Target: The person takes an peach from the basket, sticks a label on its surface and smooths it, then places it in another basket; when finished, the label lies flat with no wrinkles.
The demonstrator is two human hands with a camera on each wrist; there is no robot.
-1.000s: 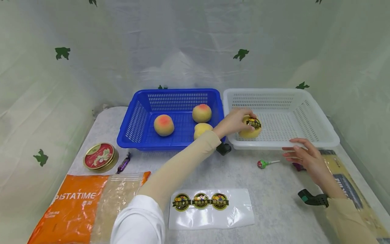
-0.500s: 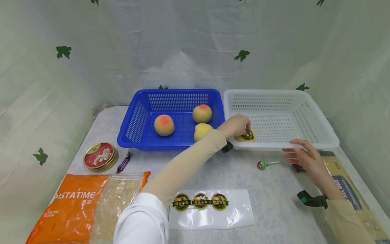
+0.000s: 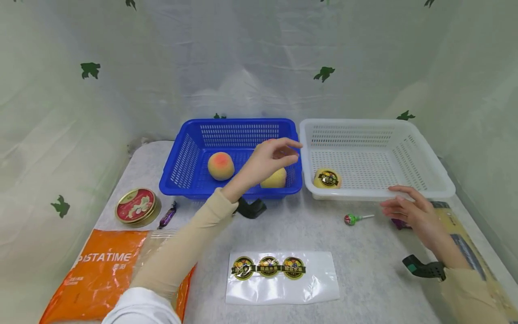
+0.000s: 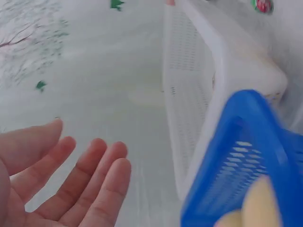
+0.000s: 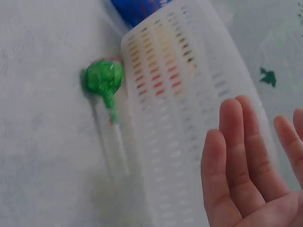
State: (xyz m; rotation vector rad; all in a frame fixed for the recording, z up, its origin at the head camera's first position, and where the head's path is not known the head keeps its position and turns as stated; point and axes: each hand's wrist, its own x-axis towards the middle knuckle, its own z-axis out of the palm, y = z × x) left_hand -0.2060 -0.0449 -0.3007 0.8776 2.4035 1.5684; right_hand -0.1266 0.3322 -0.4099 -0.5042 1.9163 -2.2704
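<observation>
My left hand (image 3: 269, 159) hovers over the right part of the blue basket (image 3: 190, 191), fingers loosely bent and holding nothing. Below it, a yellow peach (image 3: 275, 179) shows partly, and another peach is mostly hidden behind the hand. A peach with a red top (image 3: 221, 166) lies farther left in that basket. In the white basket (image 3: 404, 194), a peach (image 3: 317, 178) bearing a round black-and-gold sticker (image 3: 328, 178) sits in the near left corner. My right hand (image 3: 417, 216) hangs relaxed by that basket's front rim, with nothing in its fingers.
A white sheet (image 3: 283, 290) with three round stickers lies in front. Nearby are a lollipop (image 3: 351, 219), an orange pasta bag (image 3: 105, 270), a round red-and-gold tin (image 3: 136, 206) and a purple-wrapped candy (image 3: 167, 216). A tan package (image 3: 449, 216) lies under the right arm.
My left hand set the stickered peach down in the white basket's near left corner, let go, and moved left over the blue basket. The right hand stayed nearly still.
</observation>
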